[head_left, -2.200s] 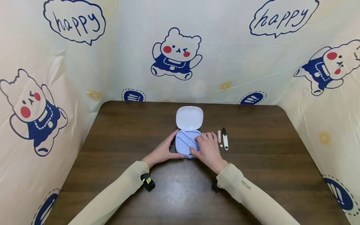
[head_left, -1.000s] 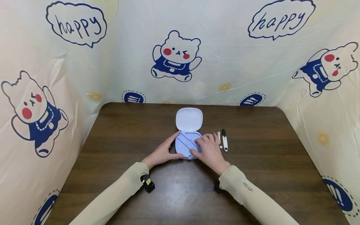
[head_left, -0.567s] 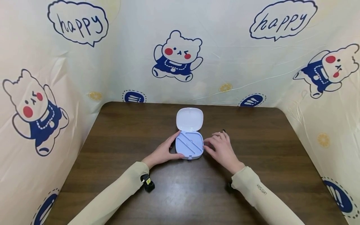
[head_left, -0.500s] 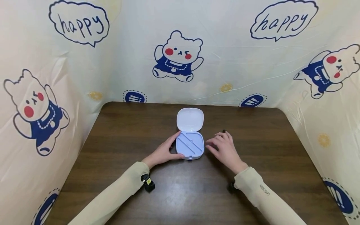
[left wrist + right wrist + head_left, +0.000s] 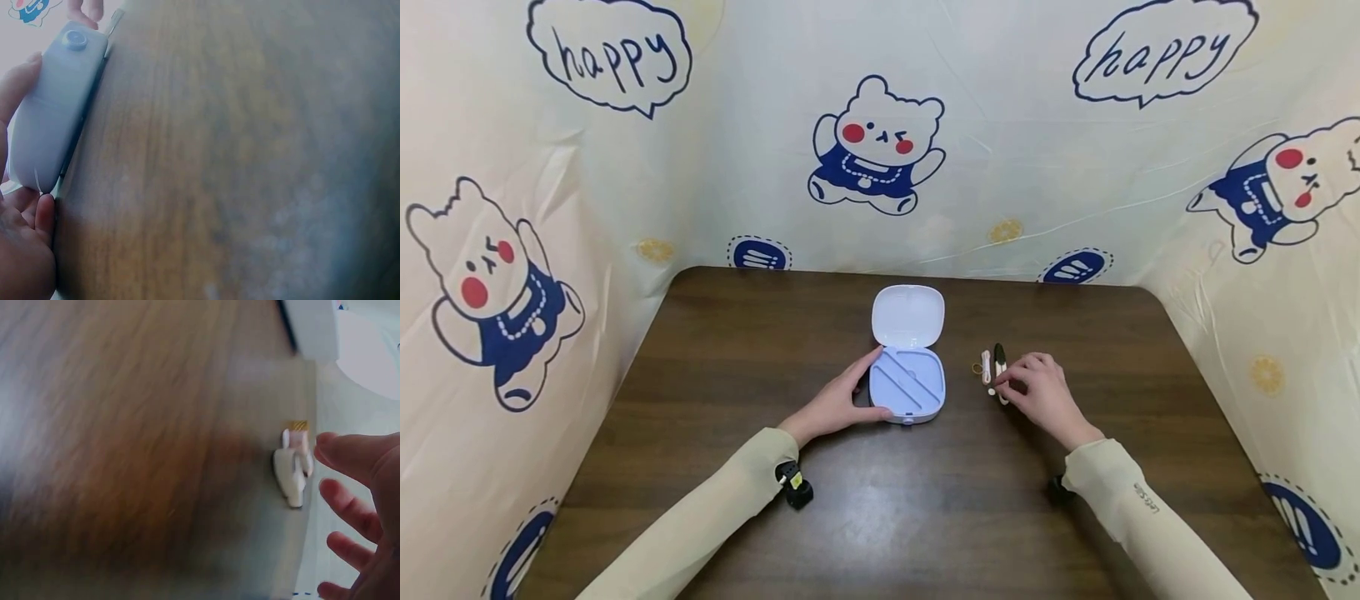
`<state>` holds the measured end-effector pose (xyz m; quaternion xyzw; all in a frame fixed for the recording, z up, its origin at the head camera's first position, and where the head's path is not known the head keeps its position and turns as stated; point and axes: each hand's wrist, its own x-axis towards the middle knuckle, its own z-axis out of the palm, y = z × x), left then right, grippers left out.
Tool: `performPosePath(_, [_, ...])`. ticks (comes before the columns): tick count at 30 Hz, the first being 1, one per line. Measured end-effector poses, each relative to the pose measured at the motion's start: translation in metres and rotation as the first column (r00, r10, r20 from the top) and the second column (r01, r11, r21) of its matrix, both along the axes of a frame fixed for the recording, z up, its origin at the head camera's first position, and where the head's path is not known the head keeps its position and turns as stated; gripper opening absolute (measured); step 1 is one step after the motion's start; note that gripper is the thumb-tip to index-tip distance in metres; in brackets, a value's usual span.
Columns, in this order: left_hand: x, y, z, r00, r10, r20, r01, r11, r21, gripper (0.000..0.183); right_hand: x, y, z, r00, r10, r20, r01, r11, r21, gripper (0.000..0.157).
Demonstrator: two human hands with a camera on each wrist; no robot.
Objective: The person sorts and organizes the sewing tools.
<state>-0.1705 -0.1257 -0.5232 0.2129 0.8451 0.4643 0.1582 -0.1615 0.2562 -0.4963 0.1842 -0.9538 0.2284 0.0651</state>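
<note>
A light-blue plastic box point(image 5: 907, 383) with diagonal ridges in its inner tray stands on the table, its white lid point(image 5: 907, 317) raised at the back. My left hand point(image 5: 833, 403) holds the box by its left side, thumb at the front corner, other fingers behind. In the left wrist view the box front point(image 5: 56, 106) shows a round catch. My right hand point(image 5: 1043, 395) hovers with bent, spread fingers by a slim black-and-white tool point(image 5: 999, 360), partly hidden. Beside that lie a small white-and-pink piece point(image 5: 986, 367), a tiny white disc point(image 5: 991, 392) and a thin gold loop point(image 5: 977, 367).
The brown wooden table point(image 5: 880, 517) reaches back to a printed curtain point(image 5: 1000, 150) that hangs behind it and along both sides. The small things lie a short way right of the box.
My right hand has left the box's tray and moved right to the small things. A gold loop now shows beside the white-and-pink piece. The left hand still holds the box.
</note>
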Motion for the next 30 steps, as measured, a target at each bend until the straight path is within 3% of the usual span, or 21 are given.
performPosePath(13, [0.0011,-0.0001,0.0010,1.000,0.001,0.003,-0.001,1.000,-0.011,0.110,-0.0024,0.0007,-0.0086,0.997,-0.026,0.078,0.024,0.999,0.027,0.009])
performPosePath(30, [0.0008,0.0003,-0.0011,1.000,0.012,0.006,-0.012,1.000,-0.014,0.109,-0.0053,-0.0055,-0.0105,0.998,-0.018,0.058,0.015,0.999,0.049,0.010])
